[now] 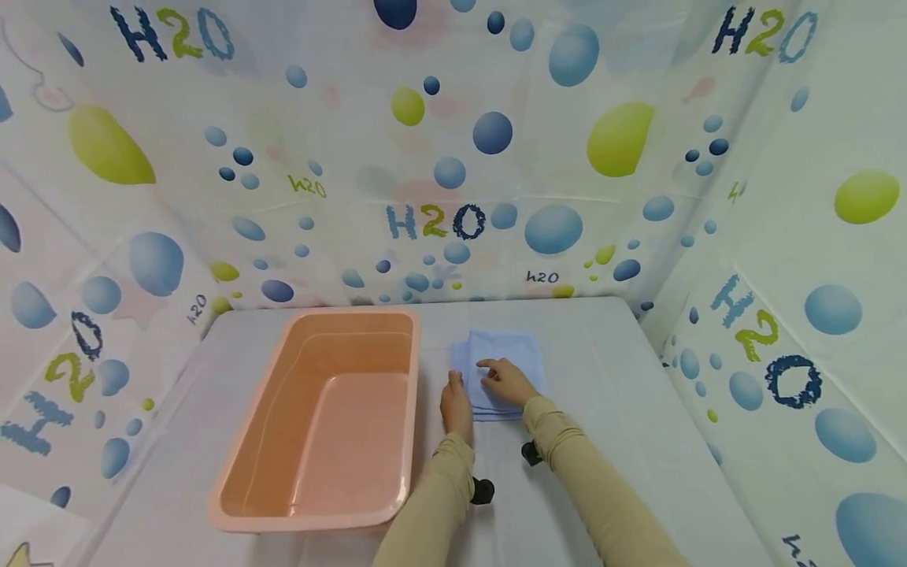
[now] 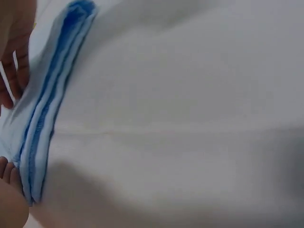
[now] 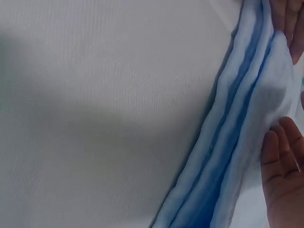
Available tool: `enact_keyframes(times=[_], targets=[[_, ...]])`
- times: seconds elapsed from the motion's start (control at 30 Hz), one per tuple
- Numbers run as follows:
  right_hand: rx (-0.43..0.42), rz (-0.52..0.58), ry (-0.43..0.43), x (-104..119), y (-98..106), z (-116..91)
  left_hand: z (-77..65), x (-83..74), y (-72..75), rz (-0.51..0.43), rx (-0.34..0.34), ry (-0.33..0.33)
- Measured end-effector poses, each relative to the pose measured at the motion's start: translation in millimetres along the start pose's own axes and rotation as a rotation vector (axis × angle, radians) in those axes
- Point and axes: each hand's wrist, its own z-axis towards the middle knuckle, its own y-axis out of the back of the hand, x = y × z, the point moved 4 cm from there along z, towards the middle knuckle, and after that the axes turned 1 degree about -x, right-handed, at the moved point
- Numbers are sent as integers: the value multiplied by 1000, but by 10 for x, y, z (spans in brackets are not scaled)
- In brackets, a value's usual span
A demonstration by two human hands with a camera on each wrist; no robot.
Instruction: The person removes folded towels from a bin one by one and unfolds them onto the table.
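A light blue towel (image 1: 505, 346), folded into several layers, lies flat on the table. Its stacked edges show as white and deeper blue bands in both wrist views. My left hand (image 1: 456, 405) is at the towel's left side, fingers together and pointing away from me. My right hand (image 1: 509, 381) is over the middle of the towel, fingers extended to the left and loosely bent. In the right wrist view, the fingertips of the right hand (image 3: 283, 166) are right at the top layer. Neither hand grips the towel.
A large peach plastic basin (image 1: 312, 520) stands left of the towel, close to the left forearm. The table (image 1: 609, 378) has a pale cover. Behind and on both sides hang white curtains (image 1: 340, 71) printed with bubbles and "H2O". A small black device (image 1: 483, 491) sits at the left wrist.
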Motion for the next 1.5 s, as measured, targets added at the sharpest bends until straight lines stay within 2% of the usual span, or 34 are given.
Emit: enact_keyframes(times=[0.17,0.33,0.47,0.6,0.77,0.83,0.87,0.93,1.07,1.1,1.2,1.3,1.4,1.5], targets=[[96,-58,37,129,-87,-8,-131,-26,47,268,-15,-224],[125,-109,28,195,-112,-1,-195,-46,84,514,52,-348],[144,-150,10,205,-145,3,-251,-46,101,654,100,-420],[100,-182,22,199,-166,12,-280,-38,112,765,115,-485],[31,-215,-1,151,-185,54,-270,7,130,759,95,-561],[30,-223,-34,139,-196,73,-254,42,139,742,82,-579],[32,-236,-46,133,-203,81,-243,81,140,747,56,-608],[40,-234,-68,146,-206,95,-229,106,146,737,47,-613],[87,-193,-100,191,-197,106,-232,59,165,720,26,-605],[103,-183,-106,205,-193,109,-240,16,173,712,43,-577],[163,-187,-110,220,-198,111,-254,-47,182,741,61,-545],[222,-191,-114,229,-210,101,-253,-35,176,748,95,-506],[271,-183,-129,240,-222,79,-245,14,166,747,86,-524],[294,-205,-139,255,-233,60,-254,56,148,811,36,-609]])
